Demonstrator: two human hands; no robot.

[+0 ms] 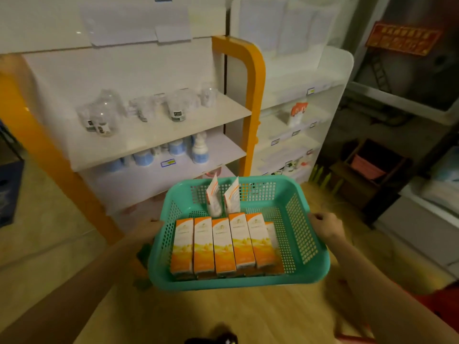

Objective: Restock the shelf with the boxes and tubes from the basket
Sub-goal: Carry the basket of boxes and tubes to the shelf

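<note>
I hold a teal plastic basket (301,247) in front of me, above the floor. My left hand (146,230) grips its left rim and my right hand (325,225) grips its right rim. Several orange-and-white boxes (223,244) lie side by side in the basket. Two white tubes (224,197) with orange stripes lean upright against its far wall. The shelf (159,135) with an orange frame stands just beyond the basket, to the left.
Clear glass jars (104,115) fill the upper board and blue-white bottles (198,151) the board below. A white shelf unit (298,125) stands to the right. Dark wooden crates (365,170) and white bins sit at far right. Wooden floor lies below.
</note>
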